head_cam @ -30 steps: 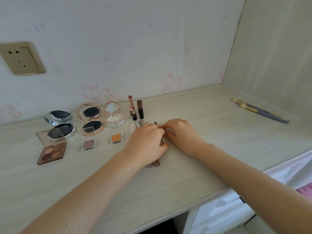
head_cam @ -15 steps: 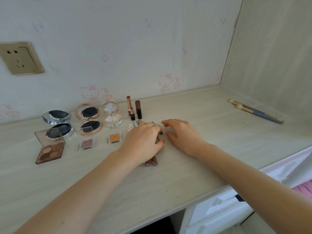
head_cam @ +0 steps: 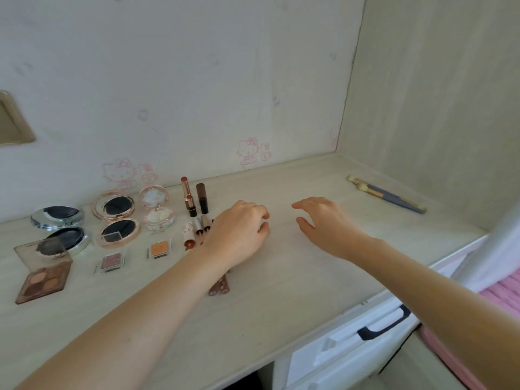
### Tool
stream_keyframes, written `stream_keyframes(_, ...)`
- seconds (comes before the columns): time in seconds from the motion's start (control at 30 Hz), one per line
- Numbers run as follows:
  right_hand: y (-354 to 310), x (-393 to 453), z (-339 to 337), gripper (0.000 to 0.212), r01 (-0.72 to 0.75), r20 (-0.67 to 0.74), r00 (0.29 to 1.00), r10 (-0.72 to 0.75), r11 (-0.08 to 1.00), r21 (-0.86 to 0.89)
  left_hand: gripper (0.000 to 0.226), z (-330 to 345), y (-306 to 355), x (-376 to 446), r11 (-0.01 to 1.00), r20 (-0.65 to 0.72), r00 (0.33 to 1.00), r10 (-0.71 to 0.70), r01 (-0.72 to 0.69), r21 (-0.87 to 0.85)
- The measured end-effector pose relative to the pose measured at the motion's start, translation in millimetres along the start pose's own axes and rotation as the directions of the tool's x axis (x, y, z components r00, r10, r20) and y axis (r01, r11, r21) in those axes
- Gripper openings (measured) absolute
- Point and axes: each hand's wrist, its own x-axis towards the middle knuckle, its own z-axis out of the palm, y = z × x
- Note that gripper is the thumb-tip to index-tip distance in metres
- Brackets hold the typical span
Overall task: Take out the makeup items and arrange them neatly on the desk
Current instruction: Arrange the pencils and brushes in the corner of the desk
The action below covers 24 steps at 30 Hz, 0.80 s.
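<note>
A person's left hand [head_cam: 239,233] rests over a pair of brown pencils [head_cam: 219,287] on the pale tabletop [head_cam: 281,291], its fingers [head_cam: 257,211] curled down toward them; whether they actually pinch the pencils cannot be told, since the hand hides the upper ends. The right hand [head_cam: 323,223] hovers just beside it, fingers loosely spread and holding nothing.

The makeup is already laid out at the left of the tabletop: two round black compacts [head_cam: 57,218], two rose-gold compacts [head_cam: 114,205], a small floral case [head_cam: 156,209], a brown eyeshadow palette [head_cam: 42,277], two little square pans [head_cam: 159,249], upright lipsticks [head_cam: 187,197] and a few short tubes [head_cam: 198,229] lying flat. Two brushes [head_cam: 388,194] lie well apart, near the right wall (seemingly not yet brought into the row).

The step in hand appears to be squaring up the pencils. Doing it well would mean nudging them side by side with light pressure so they do not roll, keeping their ends level, parallel to the tubes beside them, and clear of the standing lipsticks, which could topple if brushed.
</note>
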Motion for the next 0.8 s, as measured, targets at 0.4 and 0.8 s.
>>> stream_keyframes(0.4, 120.5, -13.3, -54.5, 0.034, -0.264, 0.042, 0.961, 0.274, 0.951, -0.164, 0.026, 56.6, 82.7, 97.5, 0.981, 0.152, 0.969, 0.196, -0.192, -0.041)
stream_keyframes(0.8, 219.4, 29.0, -67.4, 0.032, -0.417, 0.043, 0.899, 0.436, 0.881, -0.225, 0.044, 113.5, 149.2, 180.5, 0.874, 0.202, 0.853, 0.481, -0.485, -0.031)
